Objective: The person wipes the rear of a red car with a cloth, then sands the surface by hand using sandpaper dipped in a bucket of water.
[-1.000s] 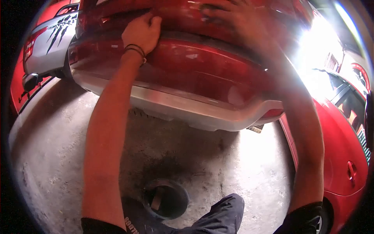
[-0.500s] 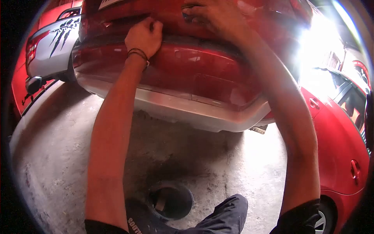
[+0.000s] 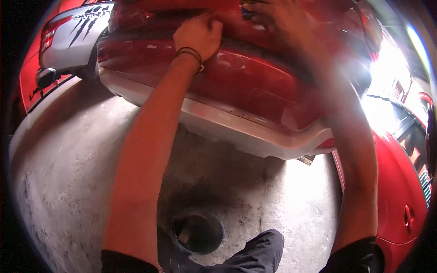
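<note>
The rear of a red car (image 3: pixel 218 77) fills the upper middle of the view, with a silver lower bumper (image 3: pixel 227 120). My left hand (image 3: pixel 199 36), with dark bands at the wrist, rests curled against the tailgate just above the bumper. Its fingertips are turned away, so whatever they may hold is hidden. Farther right and higher on the panel is my right hand (image 3: pixel 278 18), blurred by motion. Its fingers bend around a small dark pad-like thing (image 3: pixel 248 10) pressed to the red surface; the top of the frame cuts close to it.
A dark round bucket (image 3: pixel 199 233) with something inside stands on the concrete floor (image 3: pixel 73 182) by my leg (image 3: pixel 259 250). Left is a white vehicle panel with black claw marks (image 3: pixel 75 38). Another red car (image 3: pixel 396 195) stands close on the right.
Both hands have moved to the right along the car's rear, the right hand with the dark thing under its fingers. The whole view has also shifted slightly.
</note>
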